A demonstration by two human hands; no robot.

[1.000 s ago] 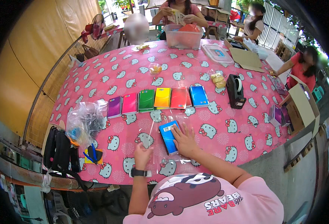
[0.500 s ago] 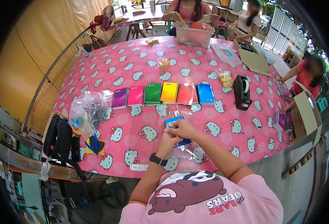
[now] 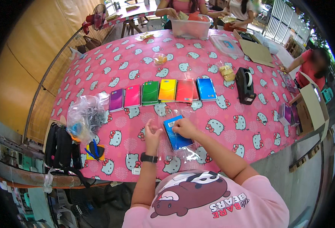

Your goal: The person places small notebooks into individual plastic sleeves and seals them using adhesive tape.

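The biggest thing is the table (image 3: 228, 146) with its pink cat cloth. At its right side stands an open brown box (image 3: 306, 114). At the far edge is a clear tub (image 3: 190, 29). A black bag (image 3: 57, 144) sits at the left edge, and near it lies a puffy plastic bag (image 3: 87, 116) with dark bits inside. A black tape holder (image 3: 245, 89) stands on the right.

Next come six stacks of little notebooks in a row: purple (image 3: 117, 100), pink (image 3: 132, 95), green (image 3: 150, 92), yellow (image 3: 167, 90), red (image 3: 184, 90) and blue at the right end.

One more blue notebook (image 3: 179, 140) lies flat, a bit turned, close to the person, below the row. Shiny clear plastic (image 3: 190, 155) is around it; I cannot tell if the notebook is inside. It looks light and a bit bendy, with a smooth cover that may slip. The wire rings on its left side could get squashed, so the long right edge looks best to hold.

The right hand (image 3: 186, 128) is on the notebook's top part, fingers curled; I cannot tell if they pinch anything. The left hand (image 3: 152, 136) is just beside it, holding nothing, thumb apart from the fingers. Smallest is a white sticker (image 3: 171, 124) on the cover.
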